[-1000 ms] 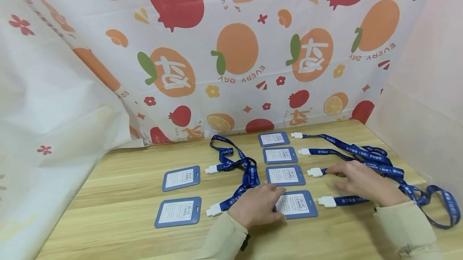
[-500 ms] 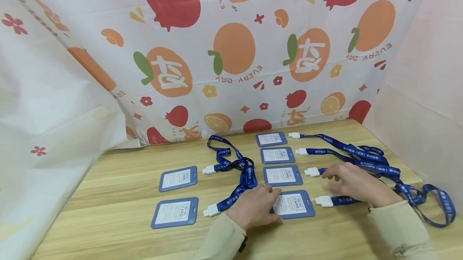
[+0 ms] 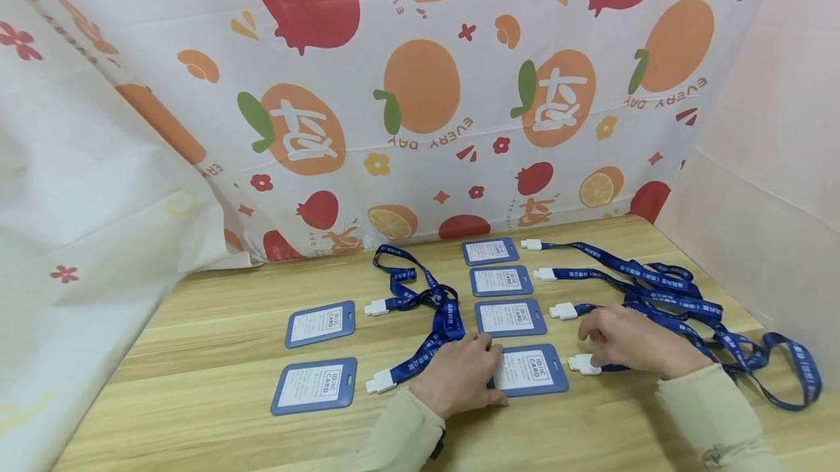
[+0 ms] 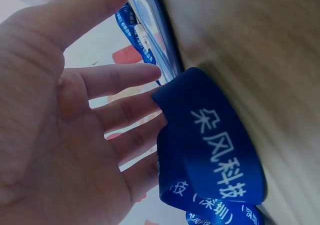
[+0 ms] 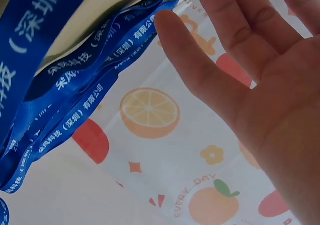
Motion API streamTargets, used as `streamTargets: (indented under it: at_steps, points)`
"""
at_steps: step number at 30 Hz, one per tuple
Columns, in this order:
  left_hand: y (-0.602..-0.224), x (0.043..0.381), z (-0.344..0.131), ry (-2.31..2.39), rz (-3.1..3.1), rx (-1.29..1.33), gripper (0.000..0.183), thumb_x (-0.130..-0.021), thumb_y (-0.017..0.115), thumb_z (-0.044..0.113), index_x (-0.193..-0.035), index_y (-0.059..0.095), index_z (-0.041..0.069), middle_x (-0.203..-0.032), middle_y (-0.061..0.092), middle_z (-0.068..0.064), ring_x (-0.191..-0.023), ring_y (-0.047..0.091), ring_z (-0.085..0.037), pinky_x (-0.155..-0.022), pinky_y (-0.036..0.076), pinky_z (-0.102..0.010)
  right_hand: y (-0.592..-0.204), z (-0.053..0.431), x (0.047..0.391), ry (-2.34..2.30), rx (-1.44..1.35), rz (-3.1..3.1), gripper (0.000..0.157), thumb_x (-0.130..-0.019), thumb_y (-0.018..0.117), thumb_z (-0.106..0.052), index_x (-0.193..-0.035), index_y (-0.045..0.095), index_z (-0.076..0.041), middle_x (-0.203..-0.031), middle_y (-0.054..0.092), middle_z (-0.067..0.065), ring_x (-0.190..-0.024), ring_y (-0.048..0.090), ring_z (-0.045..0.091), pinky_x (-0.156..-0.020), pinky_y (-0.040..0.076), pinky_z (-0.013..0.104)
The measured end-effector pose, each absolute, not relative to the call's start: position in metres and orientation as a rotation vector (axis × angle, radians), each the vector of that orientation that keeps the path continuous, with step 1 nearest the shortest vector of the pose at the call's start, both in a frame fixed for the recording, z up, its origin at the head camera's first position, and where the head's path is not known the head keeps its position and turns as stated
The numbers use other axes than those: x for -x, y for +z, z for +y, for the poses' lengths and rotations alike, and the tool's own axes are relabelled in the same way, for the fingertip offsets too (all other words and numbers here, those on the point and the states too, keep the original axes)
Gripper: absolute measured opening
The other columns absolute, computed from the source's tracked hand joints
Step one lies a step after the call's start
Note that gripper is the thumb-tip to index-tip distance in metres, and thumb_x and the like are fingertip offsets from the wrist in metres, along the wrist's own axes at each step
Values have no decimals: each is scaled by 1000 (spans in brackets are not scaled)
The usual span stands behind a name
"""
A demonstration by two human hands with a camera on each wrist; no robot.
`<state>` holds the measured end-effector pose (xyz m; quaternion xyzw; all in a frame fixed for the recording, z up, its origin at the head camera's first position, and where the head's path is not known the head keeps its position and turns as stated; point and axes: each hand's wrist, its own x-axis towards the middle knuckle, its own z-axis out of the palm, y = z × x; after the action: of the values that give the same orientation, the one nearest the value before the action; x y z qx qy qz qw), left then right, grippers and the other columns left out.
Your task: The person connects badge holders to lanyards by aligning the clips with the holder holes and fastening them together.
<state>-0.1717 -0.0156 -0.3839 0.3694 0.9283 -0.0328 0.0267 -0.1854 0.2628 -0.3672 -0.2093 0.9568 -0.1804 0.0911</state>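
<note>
In the head view my left hand (image 3: pixel 458 376) rests at the left edge of the front blue ID card holder (image 3: pixel 533 370) in the right-hand column. Its fingers stretch out in the left wrist view, beside a blue lanyard (image 4: pixel 220 140). My right hand (image 3: pixel 636 341) hovers over the front-right lanyard, with fingertips close to its white clip (image 3: pixel 585 364). Loosely bent fingers (image 5: pixel 240 35) show in the right wrist view, with blue lanyards (image 5: pixel 75 130) alongside; I see nothing between them. The right hand hides part of the lanyard below it.
Behind the front holder lie more card holders (image 3: pixel 510 317) in a column, each facing a clipped lanyard. Two holders (image 3: pixel 313 386) lie at the left with their lanyards (image 3: pixel 449 315). Lanyard loops (image 3: pixel 790 370) tangle at the right. A fruit-print cloth (image 3: pixel 420 187) hangs behind the table.
My right hand has drawn back from the lanyard second from the front, towards the front one and its white clip. The left hand has stayed at the front holder.
</note>
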Motion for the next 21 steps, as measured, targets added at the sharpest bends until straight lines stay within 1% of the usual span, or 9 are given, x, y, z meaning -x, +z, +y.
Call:
streamTargets:
  at_steps: [2, 5, 12, 21]
  points:
    - [-384, 172, -16, -116, 2873, -1141, 66, -84, 77, 57, -129, 67, 9, -120, 64, -4, -105, 60, -18, -87, 54, -29, -368, 260, 186, -530, 614, 2834, 25, -74, 87, -6, -94, 73, -9, -79, 54, -4, -74, 49, 14, -65, 44, 31]
    - [-385, 172, -15, -122, 2876, -1140, 66, -84, 77, 57, -128, 68, 8, -121, 64, -3, -107, 60, -18, -88, 54, -30, -371, 257, 186, -533, 608, 2818, 25, -73, 88, -6, -93, 73, -10, -77, 51, -4, -73, 47, 14, -65, 41, 31]
    - [-387, 171, -16, -118, 2883, -1165, 64, -84, 77, 56, -126, 69, 9, -121, 64, -3, -106, 60, -18, -88, 54, -30, -377, 251, 187, -489, 614, 2789, 26, -71, 89, -3, -88, 72, -14, -83, 58, -7, -76, 50, 12, -69, 48, 32]
    - [-389, 174, -15, -96, 2865, -1253, 60, -85, 77, 55, -129, 68, 15, -124, 62, 0, -103, 58, -16, -85, 53, -28, -381, 248, 188, -356, 559, 2814, 26, -71, 89, -5, -90, 73, -13, -84, 58, -6, -75, 50, 14, -69, 48, 34]
